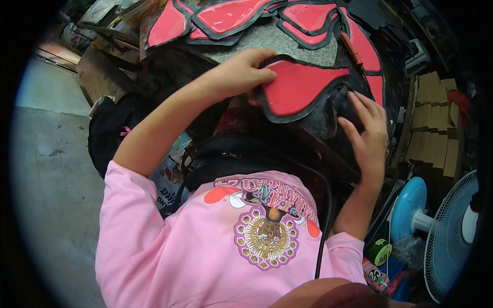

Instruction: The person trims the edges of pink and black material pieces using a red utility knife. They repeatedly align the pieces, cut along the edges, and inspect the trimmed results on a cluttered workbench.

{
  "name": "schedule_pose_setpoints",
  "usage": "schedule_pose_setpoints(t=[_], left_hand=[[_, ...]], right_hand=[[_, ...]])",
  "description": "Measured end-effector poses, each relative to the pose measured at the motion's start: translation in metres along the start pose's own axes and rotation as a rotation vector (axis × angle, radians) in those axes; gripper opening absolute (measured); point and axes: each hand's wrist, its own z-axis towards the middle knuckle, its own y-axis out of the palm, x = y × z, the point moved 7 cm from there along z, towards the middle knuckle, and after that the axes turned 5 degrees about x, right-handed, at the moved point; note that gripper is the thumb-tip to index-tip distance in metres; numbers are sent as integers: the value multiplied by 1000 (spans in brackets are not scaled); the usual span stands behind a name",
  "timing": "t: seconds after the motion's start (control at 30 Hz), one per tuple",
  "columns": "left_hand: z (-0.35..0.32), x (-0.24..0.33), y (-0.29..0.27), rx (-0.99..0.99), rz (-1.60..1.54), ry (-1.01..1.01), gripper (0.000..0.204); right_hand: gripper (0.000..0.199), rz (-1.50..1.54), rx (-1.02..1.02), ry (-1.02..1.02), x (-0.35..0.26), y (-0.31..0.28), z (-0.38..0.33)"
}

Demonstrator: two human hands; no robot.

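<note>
My left hand (245, 72) grips the left edge of a red panel with a black border (298, 88), which lies on a black rounded form (328, 120) in front of me. My right hand (365, 131) rests with fingers spread on the black form, just right of and below the red panel. Several more red pieces with black borders (226, 18) lie on the grey work surface (267, 41) beyond. A thin orange tool (352, 49) lies at the right of the panel.
Stacked cardboard pieces (436, 123) stand at the right. A blue fan (452, 231) sits at the lower right, with a green tape roll (380, 251) near it. A black bag (110, 128) rests on the concrete floor (51, 179) at the left.
</note>
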Motion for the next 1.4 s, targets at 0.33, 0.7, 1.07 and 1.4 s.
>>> schedule_pose_setpoints(t=[0.33, 0.7, 1.07, 1.4], left_hand=[[-47, -7, -45, 224, 67, -19, 48], [-72, -10, -51, 253, 19, -74, 48], [-70, -12, -57, 248, 58, -80, 49], [-66, -14, -62, 230, 134, -21, 47]], right_hand=[[30, 427, 343, 610, 81, -15, -28], [36, 176, 61, 168, 15, 32, 35], [34, 308, 146, 279, 16, 6, 42], [35, 484, 354, 278, 33, -18, 33]])
